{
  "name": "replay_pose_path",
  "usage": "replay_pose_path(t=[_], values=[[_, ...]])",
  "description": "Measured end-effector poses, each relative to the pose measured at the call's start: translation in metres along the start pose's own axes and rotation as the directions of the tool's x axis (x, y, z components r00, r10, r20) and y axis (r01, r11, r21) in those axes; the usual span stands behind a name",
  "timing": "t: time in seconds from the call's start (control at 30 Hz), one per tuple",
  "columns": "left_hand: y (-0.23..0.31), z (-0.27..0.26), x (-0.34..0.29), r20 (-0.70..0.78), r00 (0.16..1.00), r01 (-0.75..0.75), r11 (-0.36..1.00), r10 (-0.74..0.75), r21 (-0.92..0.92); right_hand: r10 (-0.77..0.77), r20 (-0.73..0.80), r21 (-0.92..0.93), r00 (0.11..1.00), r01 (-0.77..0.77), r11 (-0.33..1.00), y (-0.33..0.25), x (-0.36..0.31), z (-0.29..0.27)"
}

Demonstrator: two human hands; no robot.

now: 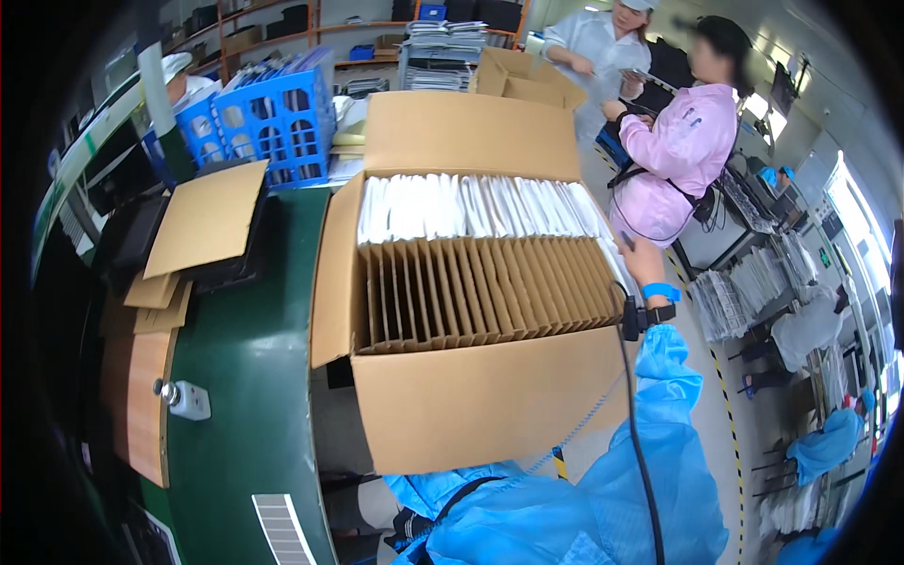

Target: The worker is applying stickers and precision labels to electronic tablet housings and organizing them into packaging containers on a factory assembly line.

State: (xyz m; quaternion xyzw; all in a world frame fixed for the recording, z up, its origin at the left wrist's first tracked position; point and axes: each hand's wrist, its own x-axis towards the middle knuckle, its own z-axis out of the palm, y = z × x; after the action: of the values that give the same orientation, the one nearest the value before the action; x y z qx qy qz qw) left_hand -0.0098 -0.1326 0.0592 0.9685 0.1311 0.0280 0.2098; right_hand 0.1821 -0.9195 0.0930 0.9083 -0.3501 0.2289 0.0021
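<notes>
A large open cardboard box (490, 405) stands in front of me with its flaps folded outward. Its far half is packed with a row of white wrapped packets (471, 207). Across its near half runs a brown cardboard divider (490, 292) with many narrow upright slots. My right hand (643, 261) is at the box's right edge, fingers closed around the rim by the last white packets; the fingertips are partly hidden. A blue band and a black strap with a cable circle that wrist. My left sleeve (447, 485) lies below the box's front; the left hand itself is hidden.
A green table (250, 377) on the left bears a small white bottle (188, 399) and cardboard sheets (207, 218). Blue crates (273, 118) stand behind it. Beyond the box on the right, two people stand, one in pink clothing (683, 146). Stacked goods line the far right.
</notes>
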Motion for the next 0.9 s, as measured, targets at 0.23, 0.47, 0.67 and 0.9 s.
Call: replay_pose_path(t=[0.23, 0.47, 0.67, 0.9], values=[[0.019, 0.000, 0.022, 0.060, 0.998, -0.005, 0.997, 0.009, -0.073, 0.061, 0.160, -0.260, 0.985, -0.018, 0.966, 0.044, -0.037, 0.027], [0.111, -0.003, 0.073, 0.073, 0.964, -0.257, 0.966, 0.256, -0.002, -0.104, 0.093, -0.166, 0.990, 0.118, 0.979, 0.032, -0.040, 0.021], [0.114, 0.005, 0.078, 0.062, 0.944, -0.324, 0.946, 0.324, -0.005, -0.065, 0.218, -0.294, 0.974, 0.129, 0.947, 0.057, -0.021, 0.036], [0.101, 0.009, 0.067, 0.016, 0.948, -0.316, 0.943, 0.319, -0.107, -0.364, 0.309, -0.103, 0.879, 0.411, 0.906, 0.052, -0.017, 0.040]])
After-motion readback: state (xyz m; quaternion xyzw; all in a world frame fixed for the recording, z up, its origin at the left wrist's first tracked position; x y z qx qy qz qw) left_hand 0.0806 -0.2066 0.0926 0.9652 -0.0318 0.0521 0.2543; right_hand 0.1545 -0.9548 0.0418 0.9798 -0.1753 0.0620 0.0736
